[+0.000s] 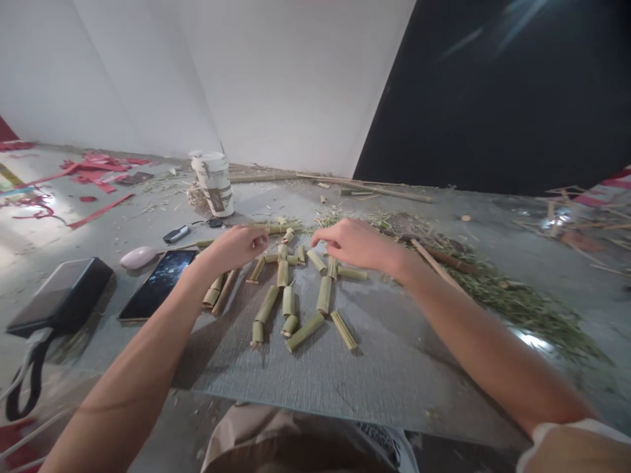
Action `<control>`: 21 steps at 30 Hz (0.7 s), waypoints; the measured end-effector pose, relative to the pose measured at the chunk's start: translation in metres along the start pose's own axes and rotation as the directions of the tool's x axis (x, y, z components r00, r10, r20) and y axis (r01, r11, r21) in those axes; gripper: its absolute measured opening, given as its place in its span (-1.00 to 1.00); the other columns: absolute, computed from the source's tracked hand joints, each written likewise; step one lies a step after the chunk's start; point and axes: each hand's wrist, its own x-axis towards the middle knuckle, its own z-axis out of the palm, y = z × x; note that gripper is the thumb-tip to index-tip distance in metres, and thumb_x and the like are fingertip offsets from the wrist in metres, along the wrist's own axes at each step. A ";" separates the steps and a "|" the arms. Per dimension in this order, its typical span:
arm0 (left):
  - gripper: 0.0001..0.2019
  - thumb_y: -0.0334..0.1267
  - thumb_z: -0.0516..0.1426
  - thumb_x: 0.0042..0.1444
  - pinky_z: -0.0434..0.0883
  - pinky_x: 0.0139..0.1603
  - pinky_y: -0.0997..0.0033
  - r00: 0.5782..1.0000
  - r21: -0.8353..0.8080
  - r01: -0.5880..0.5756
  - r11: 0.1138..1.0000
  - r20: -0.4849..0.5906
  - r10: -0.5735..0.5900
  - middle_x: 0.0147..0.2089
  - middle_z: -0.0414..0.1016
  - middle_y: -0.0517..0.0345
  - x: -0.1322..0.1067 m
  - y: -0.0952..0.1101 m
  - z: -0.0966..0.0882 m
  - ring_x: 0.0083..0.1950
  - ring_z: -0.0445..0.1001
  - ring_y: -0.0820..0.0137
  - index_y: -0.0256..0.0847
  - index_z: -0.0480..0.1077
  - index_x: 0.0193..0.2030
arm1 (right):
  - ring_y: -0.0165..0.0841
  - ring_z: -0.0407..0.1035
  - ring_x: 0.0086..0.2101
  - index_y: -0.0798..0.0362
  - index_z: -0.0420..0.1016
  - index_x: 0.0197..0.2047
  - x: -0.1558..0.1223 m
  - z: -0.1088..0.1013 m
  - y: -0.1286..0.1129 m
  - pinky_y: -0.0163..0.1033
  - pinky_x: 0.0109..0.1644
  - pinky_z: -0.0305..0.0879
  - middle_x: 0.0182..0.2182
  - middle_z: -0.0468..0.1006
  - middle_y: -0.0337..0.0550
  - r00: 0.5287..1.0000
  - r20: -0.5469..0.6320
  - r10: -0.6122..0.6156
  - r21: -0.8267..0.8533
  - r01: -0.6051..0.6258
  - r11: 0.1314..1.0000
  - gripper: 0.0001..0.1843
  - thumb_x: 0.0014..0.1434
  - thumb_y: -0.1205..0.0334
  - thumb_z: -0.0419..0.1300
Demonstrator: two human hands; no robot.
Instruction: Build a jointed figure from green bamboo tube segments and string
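Several short green bamboo pieces point(269, 303) lie spread on a grey mat point(345, 381) on the floor. My left hand point(239, 246) hovers at the left of the pile with fingers curled in; what they hold, if anything, is hidden. My right hand point(352, 243) reaches over the far side of the pile, fingers bent down and pinching at a bamboo piece point(316, 260). More pieces point(282, 227) lie just beyond both hands.
A phone point(158, 284) and a black power bank point(62, 295) lie at the left, with a pink object point(137, 257) and a paper cup point(214, 182) behind. Green shavings point(507, 295) and long bamboo sticks point(374, 190) lie at the right and back. Red paper scraps point(96, 167) sit far left.
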 end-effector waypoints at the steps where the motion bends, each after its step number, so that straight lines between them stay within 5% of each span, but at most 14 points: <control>1: -0.71 -0.17 0.03 0.34 0.37 -0.14 0.24 1.000 0.005 0.006 1.000 0.009 -0.006 -0.15 0.64 -0.09 0.000 0.001 0.000 -0.17 0.57 0.15 -0.22 0.54 -0.04 | -0.40 0.24 -0.51 0.02 0.70 0.04 0.000 -0.001 0.005 -0.22 -0.29 0.01 -0.55 0.48 -0.27 1.000 0.016 0.017 -0.001 -0.017 1.000 -0.57 0.34 0.45 0.04; 9: -0.63 -0.08 0.05 0.38 0.40 -0.15 0.31 0.997 0.050 0.013 0.999 0.075 -0.017 -0.06 0.69 -0.05 0.003 0.012 0.006 -0.13 0.61 0.20 -0.18 0.55 0.13 | -0.37 0.31 -0.47 -0.01 0.68 0.10 -0.002 0.007 0.003 -0.22 -0.26 0.06 -0.48 0.58 -0.22 0.978 0.192 -0.085 0.106 0.065 0.992 -0.59 0.35 0.36 0.07; 14: -0.61 -0.04 0.09 0.35 0.40 -0.18 0.32 0.994 0.090 0.026 0.996 0.105 -0.035 -0.09 0.71 -0.02 0.003 0.001 0.007 -0.15 0.62 0.19 -0.13 0.54 0.17 | -0.32 0.40 -0.38 0.00 0.69 0.08 -0.001 0.011 0.003 -0.23 -0.26 0.08 -0.40 0.62 -0.15 0.985 0.163 -0.057 0.049 0.049 0.998 -0.61 0.37 0.35 0.06; 21: -0.69 -0.04 0.10 0.34 0.37 -0.24 0.32 0.991 0.112 0.013 0.994 0.132 -0.028 -0.19 0.69 0.01 0.004 -0.006 0.013 -0.24 0.61 0.19 -0.12 0.58 0.00 | -0.32 0.46 -0.33 0.00 0.72 0.05 0.002 0.016 0.017 -0.24 -0.25 0.16 -0.28 0.69 -0.10 0.949 0.298 -0.102 0.090 0.078 0.993 -0.58 0.30 0.43 0.10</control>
